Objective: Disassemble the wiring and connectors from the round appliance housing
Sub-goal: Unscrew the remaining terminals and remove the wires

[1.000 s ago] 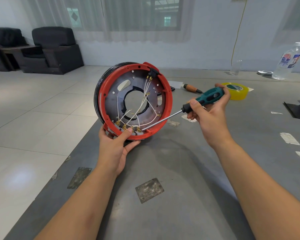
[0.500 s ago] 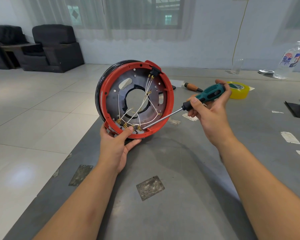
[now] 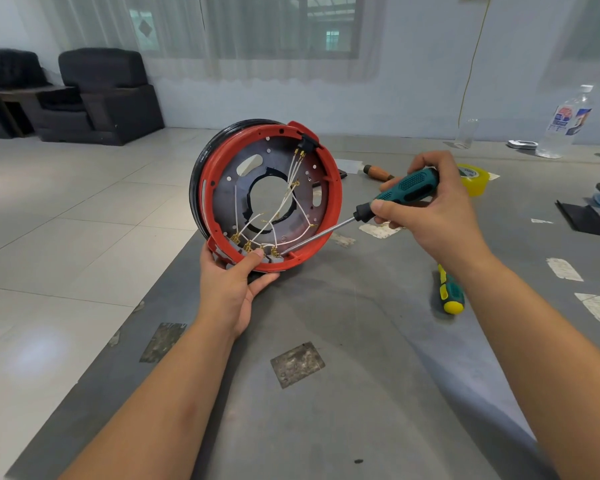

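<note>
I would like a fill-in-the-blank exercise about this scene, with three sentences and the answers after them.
1. The right hand holds a screwdriver whose handle is teal and ____.
2. The left hand grips the round housing at its ____ edge.
3. The roll of tape on the table is ____ in colour.

Missing words: black; bottom; yellow

1. L forearm (image 3: 160, 393): bare, no sleeve in view, enters frame from 7 o'clock.
2. R forearm (image 3: 534, 341): bare, no sleeve, enters from 4 o'clock.
3. left hand (image 3: 231, 289) & right hand (image 3: 430, 216): ungloved; short nails.
</note>
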